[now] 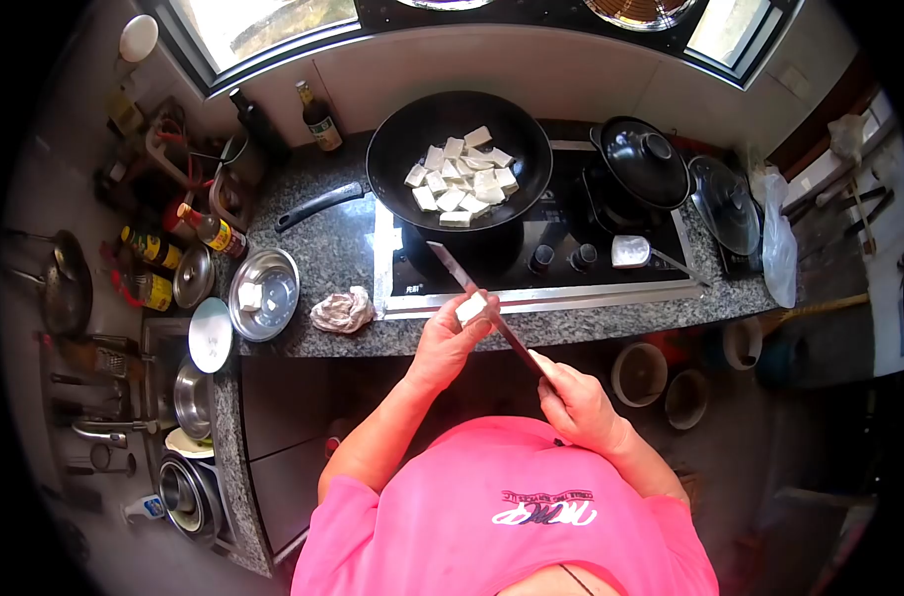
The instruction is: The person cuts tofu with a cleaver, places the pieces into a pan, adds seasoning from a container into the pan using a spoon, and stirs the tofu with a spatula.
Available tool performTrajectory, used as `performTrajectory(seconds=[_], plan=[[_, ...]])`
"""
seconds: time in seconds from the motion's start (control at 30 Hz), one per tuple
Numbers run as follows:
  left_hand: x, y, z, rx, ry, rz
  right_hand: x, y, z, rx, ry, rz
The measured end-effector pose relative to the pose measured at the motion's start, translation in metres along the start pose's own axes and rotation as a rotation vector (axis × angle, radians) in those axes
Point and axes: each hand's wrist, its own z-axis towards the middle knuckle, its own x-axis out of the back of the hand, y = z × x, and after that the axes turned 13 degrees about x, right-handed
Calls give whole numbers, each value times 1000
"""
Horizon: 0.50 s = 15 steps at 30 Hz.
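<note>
My left hand (442, 348) holds a white block of tofu (471, 309) in front of the stove. Wrapped round the handle of a knife (517, 346), my right hand (581, 405) keeps the blade slanted up and left, against or just beside the tofu. Beyond the hands, a black wok (392, 184) sits on the left of the cooktop with several white tofu pieces (460, 171) heaped in its middle. To the left on the counter, a steel bowl (281, 273) holds a little more tofu (251, 297).
A crumpled cloth (343, 311) lies near the counter edge. The wok's handle (318, 207) points left. A lidded black pot (643, 159) stands on the right burner, with a spatula (631, 252) before it. Bottles (319, 117), a white plate (211, 336) and a glass lid (725, 206) flank the stove.
</note>
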Motion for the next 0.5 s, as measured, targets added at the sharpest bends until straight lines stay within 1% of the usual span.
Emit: performTrajectory(seconds=[0.23,0.43,0.5], plan=[[-11,2,-1,-38,8,60,7,3,-5,29,-35,-112],[-15,0,3,-42,41,12,11,8,-16,14,-39,-153],[-16,-4,5,-50,17,8,13,10,-21,5,-48,-169]])
